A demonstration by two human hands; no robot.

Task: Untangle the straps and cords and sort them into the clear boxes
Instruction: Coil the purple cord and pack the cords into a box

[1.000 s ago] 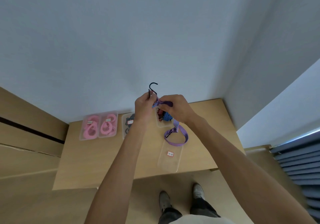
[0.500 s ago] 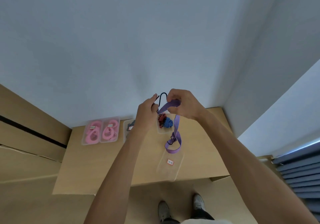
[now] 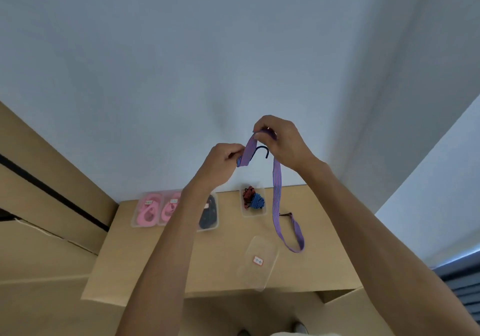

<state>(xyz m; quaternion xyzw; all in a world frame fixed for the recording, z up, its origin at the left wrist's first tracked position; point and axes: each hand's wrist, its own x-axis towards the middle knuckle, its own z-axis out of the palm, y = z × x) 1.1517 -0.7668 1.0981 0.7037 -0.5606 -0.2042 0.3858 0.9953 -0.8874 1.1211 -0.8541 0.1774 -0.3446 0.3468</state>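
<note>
Now the purple strap [image 3: 277, 195] is held up above the tabletop [image 3: 161, 257], pinched at two places. One end is gripped by the left hand [image 3: 220, 164], fingers curled round it, and a fold higher up is nipped between thumb and fingertips of the right hand [image 3: 279, 138]. A black hook [image 3: 261, 150] is seen arching between the two hands, at the strap's upper end. From the right hand the strap is let down in a long loop, its bottom bend hanging near the right edge of the tabletop; whether it touches the wood cannot be told.

Along the far edge, clear boxes are lined up. Two pink-filled boxes [image 3: 155, 209] are set side by side at the far left corner, each packed with coiled pink cords and marked with a small label. Just beside them a box of dark cords [image 3: 209, 213] is partly hidden by the left forearm. Further right, a small box [image 3: 253, 202] is loaded with one red-and-black bundle and one blue bundle, touching each other. Nearer the front edge, a labelled clear box [image 3: 258, 260] is laid at a slant, with nothing visible inside.
</note>
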